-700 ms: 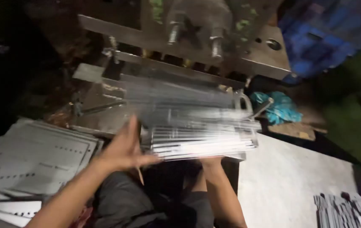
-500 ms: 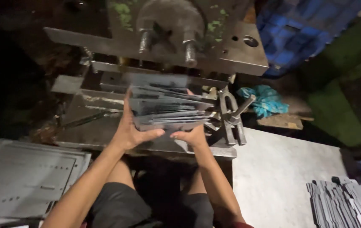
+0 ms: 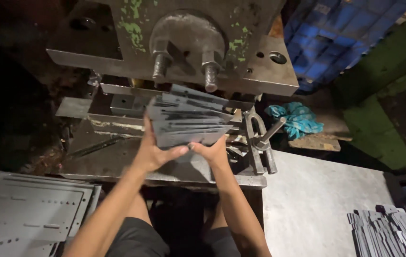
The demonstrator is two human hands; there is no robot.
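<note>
Two hands, left (image 3: 153, 153) and right (image 3: 212, 153), at one fanned stack of metal plates (image 3: 188, 119), count unclear, below one press head (image 3: 174, 43) with two bolts (image 3: 161, 66). One blue cloth (image 3: 295, 119) right of press, one plate pile (image 3: 393, 231) lower right, one sheet stack (image 3: 27, 219) lower left.

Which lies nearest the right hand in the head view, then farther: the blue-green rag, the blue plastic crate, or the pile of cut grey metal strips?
1. Blue-green rag, on the right beyond the right hand.
2. Pile of cut grey metal strips, bottom right corner.
3. Blue plastic crate, top right.
</note>
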